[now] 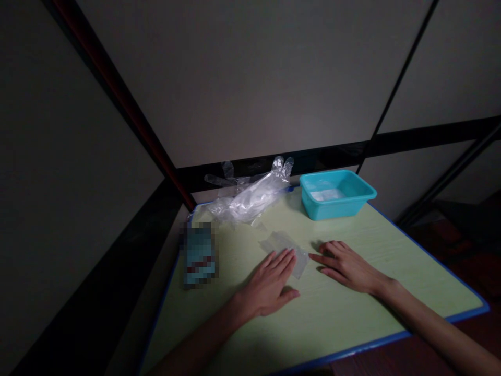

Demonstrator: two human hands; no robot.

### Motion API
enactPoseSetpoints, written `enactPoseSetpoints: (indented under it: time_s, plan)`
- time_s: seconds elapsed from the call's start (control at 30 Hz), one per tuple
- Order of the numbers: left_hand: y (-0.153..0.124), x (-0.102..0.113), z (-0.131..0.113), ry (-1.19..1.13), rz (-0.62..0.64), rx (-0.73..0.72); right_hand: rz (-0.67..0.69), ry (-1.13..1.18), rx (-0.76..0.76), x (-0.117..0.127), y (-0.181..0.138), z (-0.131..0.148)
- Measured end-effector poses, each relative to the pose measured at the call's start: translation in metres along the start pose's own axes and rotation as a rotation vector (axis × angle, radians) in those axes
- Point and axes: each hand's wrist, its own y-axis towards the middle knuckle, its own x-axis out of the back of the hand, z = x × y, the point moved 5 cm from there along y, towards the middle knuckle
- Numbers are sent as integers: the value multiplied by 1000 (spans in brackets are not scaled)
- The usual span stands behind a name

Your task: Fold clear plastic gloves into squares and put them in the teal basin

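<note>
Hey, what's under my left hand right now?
The fingers of your left hand lie over a clear plastic sheet, which is on the pale green table. The part of the sheet beneath your fingers is covered, and what's under your palm can't be seen.

Disposable gloves [250,201] lay at the far-left corner of the table [376,240], a basin [332,210] near its far-right; before them, mid-table, I saw folded plastic [282,241].
</note>
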Motion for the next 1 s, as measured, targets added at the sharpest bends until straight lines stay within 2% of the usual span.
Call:
enactPoseSetpoints:
  time_s: [0.27,0.57,1.0]
  plan:
    - [-13,0,37,84,-52,146,14,15,-15,-1,-1,-1]
    - [-21,2,64,110,-67,287,-9,9,-8,1,-1,0]
    - [-22,4,89,-112,-219,385,5,18,-22,0,0,0]
